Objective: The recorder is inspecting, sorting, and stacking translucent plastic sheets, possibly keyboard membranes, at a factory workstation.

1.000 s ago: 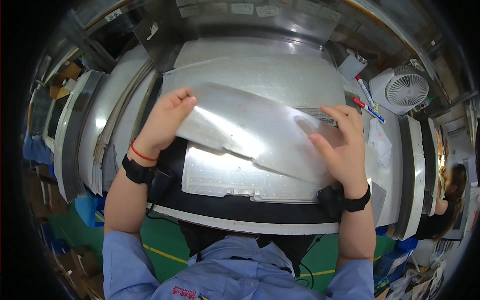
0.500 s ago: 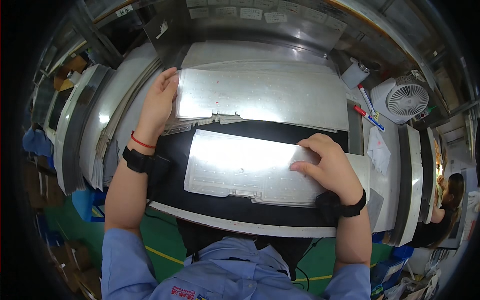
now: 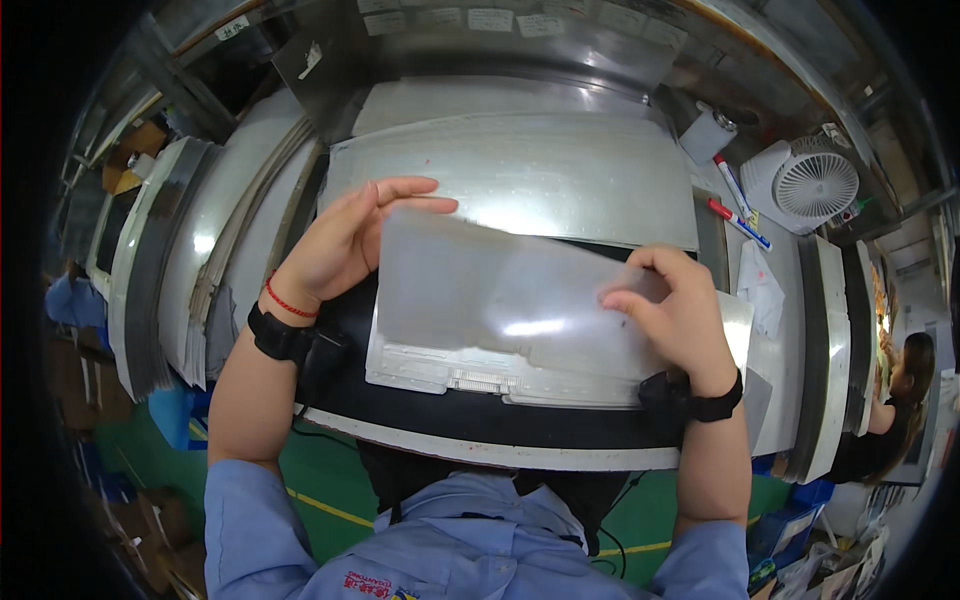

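My right hand [image 3: 678,315] pinches a thin, silvery-grey sheet [image 3: 480,290] near its right end, thumb on top. That sheet is raised and tilted, slightly blurred. Beneath it lies a similar notched metal sheet [image 3: 410,368] with a small ribbed strip along its near edge, on a black mat [image 3: 400,415]. My left hand [image 3: 350,235] is open beside the raised sheet's upper left corner, fingers stretched to the right. Whether it touches that corner I cannot tell. Beyond both hands, a pile of flat metal sheets [image 3: 540,170] fills the far part of the bench.
Stacked panels stand at the left [image 3: 165,260] and right [image 3: 822,350]. On the right are a white fan [image 3: 805,190], marker pens [image 3: 740,222], a white cloth [image 3: 762,288] and a metal bottle [image 3: 708,135]. Another person [image 3: 895,405] sits at far right.
My right hand has lifted a sheet off the near ones. My left hand has left the far sheet's edge and moved right and nearer. The far pile's notched front edge no longer shows.
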`<state>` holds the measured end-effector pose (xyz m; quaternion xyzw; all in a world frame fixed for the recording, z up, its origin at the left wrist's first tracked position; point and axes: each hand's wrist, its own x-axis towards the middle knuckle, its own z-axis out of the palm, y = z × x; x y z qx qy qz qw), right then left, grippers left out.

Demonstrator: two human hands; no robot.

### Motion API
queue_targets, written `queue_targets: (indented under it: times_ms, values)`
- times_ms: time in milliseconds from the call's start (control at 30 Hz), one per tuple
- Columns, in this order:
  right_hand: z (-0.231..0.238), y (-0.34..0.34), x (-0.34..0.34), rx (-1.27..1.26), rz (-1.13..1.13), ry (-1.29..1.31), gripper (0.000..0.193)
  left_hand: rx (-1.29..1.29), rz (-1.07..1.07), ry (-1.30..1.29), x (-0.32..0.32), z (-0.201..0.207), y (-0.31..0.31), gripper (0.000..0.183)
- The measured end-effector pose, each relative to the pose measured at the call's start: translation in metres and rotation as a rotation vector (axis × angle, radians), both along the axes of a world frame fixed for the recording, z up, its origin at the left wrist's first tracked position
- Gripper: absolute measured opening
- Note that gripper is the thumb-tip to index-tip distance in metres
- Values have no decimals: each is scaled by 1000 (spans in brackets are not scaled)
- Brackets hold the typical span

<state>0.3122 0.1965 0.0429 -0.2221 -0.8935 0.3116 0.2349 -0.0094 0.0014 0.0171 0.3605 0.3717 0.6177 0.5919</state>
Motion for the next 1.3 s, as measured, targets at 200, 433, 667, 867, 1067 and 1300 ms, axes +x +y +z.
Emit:
queue_targets:
  times_ms: [200,433,667,867,1067,1300]
  values:
    - [-3,4,-1,-17,12,-35,40,21,98,170,27,8,1,57]
    - [-3,5,-3,11,48,-65,41,72,70,565,11,3,-6,54]
    - [-1,5,-2,-52,31,-28,41,64,0,149,20,8,-4,51]
    - [-7,7,-2,28,40,-103,44,-99,36,259,12,-5,-1,49]
    - [-6,7,-2,-43,27,-128,44,-1,72,209,26,1,3,48]
    - [-12,8,0,-19,-27,-114,43,-115,109,187,22,-5,5,44]
